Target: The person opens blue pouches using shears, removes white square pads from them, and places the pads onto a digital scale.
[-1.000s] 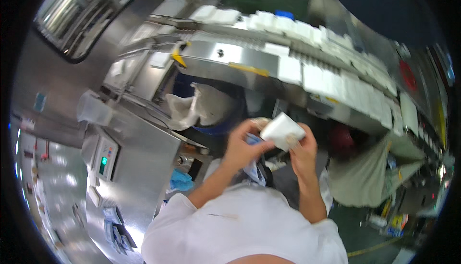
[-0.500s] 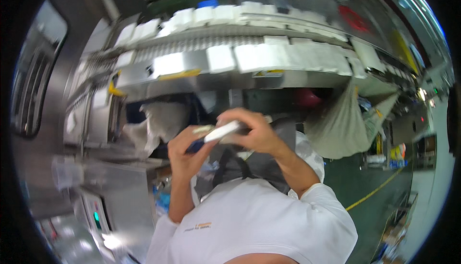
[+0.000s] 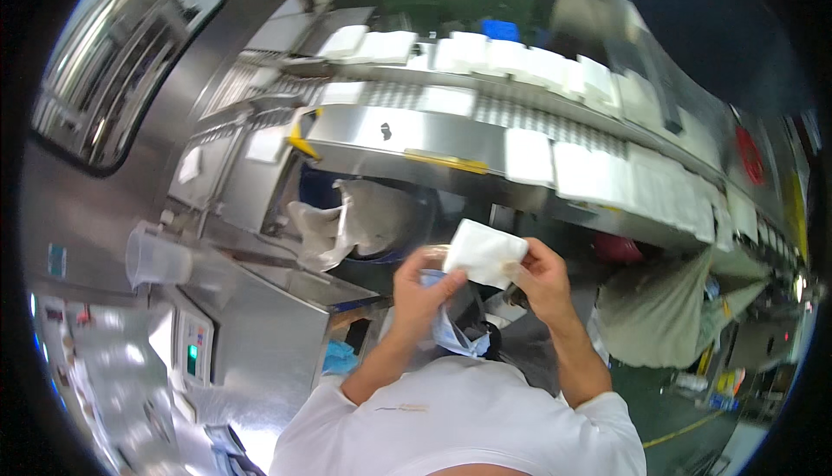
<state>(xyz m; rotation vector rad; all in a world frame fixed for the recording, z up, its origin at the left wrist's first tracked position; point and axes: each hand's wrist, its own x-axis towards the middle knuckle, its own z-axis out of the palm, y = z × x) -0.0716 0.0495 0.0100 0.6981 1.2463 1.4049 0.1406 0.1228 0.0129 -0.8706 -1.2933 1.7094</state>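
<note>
A white pad (image 3: 485,252), roughly square, is tilted in front of the person's chest, gripped by 2 bare hands. The left hand (image 3: 422,294) is clamped on its 8 o'clock corner, thumb lying over the near face. The right hand (image 3: 544,281) is clamped on its 4 o'clock side, thumb and fingers pinching the edge. A light-blue item (image 3: 451,329) hangs just beside the left hand, at 7 o'clock from the pad; I cannot tell whether that hand also holds it.

Taking the pad as the centre of the clock, a conveyor (image 3: 555,112) runs across at 12 o'clock, with a row of white packs (image 3: 529,157) along its near edge at 1 to 2 o'clock. A blue block (image 3: 501,30) sits behind the far row at 12 o'clock. At 10 o'clock stands a dark-blue tub (image 3: 321,185) with a pale bag (image 3: 374,216) in it; the yellow bracket (image 3: 302,136) beyond lies in that direction too. A clear plastic jug (image 3: 159,255) is at 9 o'clock. At 8 o'clock is the steel tabletop (image 3: 260,329), bearing a scale (image 3: 192,346) with a lit green display. A beige cloth (image 3: 650,316) drapes down at 4 o'clock.
</note>
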